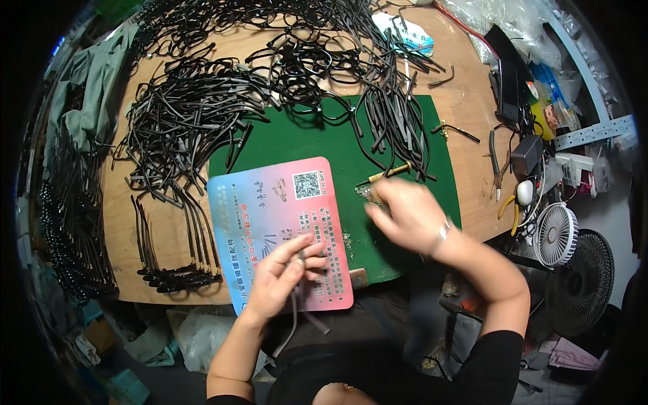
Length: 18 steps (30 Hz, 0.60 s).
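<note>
My left hand (282, 278) is closed in a pinch on a dark grey glasses temple (293, 322), whose end hangs below the fingers. Under that hand lies a blue and pink printed card (233, 202) with a few tiny metal parts on its upper part. My right hand (412, 210), blurred and with its fingertips partly hidden, is over the green mat (280, 138). Beside its fingers is a heap of tiny metal screws (368, 194), and a brass-handled screwdriver (391, 173) lies just beyond.
Loose dark temples (182, 115) are heaped at the left. Black glasses frames (304, 64) crowd the far side, and more temples (391, 121) lie at the right. Pliers (509, 214), a white fan (555, 235) and a black fan (579, 280) are at the right edge.
</note>
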### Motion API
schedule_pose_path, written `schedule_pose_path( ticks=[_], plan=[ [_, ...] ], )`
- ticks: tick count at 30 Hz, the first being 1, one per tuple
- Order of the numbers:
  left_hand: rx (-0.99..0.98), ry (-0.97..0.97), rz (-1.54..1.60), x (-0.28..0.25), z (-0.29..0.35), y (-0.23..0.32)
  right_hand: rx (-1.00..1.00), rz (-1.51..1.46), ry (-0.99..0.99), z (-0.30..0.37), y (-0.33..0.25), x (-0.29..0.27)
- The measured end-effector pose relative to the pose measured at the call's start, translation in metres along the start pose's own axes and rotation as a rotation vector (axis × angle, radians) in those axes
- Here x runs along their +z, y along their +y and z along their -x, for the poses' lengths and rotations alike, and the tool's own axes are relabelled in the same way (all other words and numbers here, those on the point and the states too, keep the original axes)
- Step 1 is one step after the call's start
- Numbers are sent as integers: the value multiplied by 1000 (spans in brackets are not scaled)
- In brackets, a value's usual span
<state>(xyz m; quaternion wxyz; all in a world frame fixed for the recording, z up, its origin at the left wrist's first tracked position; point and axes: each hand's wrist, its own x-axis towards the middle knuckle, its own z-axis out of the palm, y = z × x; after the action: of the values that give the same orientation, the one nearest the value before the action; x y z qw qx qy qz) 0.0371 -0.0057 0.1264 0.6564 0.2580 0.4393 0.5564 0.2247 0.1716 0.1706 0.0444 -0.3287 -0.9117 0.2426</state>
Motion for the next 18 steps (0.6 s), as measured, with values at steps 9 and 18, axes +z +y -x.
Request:
schedule_pose_path(
  ticks=[9,18],
  plan=[
    [-121,189,-90,3,25,5,47,415,-16,-96,-15,0],
    [-44,216,-815,9,-9,-1,39,107,-7,-91,-11,-20]
  ],
)
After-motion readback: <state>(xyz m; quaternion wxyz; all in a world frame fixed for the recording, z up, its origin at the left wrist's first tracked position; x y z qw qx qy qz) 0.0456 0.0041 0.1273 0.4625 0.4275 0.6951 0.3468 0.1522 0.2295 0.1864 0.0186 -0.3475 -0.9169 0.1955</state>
